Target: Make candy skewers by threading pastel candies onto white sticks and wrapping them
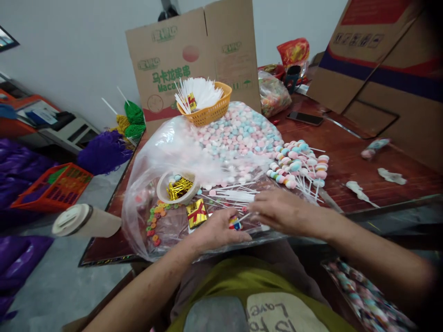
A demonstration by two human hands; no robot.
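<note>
My left hand is closed around a small colourful wrapped piece near the table's front edge. Just to its right, my right hand pinches a thin white stick whose end reaches that piece. Behind both hands lies a bundle of white sticks on clear plastic. A gold packet with a red ribbon print sits left of my left hand, beside a white bowl of gold twist ties. Small ring candies form a curve at the left. Finished-looking marshmallow skewers are piled beyond my right hand.
Loose pastel marshmallows fill a large plastic bag, with a yellow basket of white sticks behind. Cardboard boxes stand at the back and right. A phone lies at the right; a lidded cup is at the left edge.
</note>
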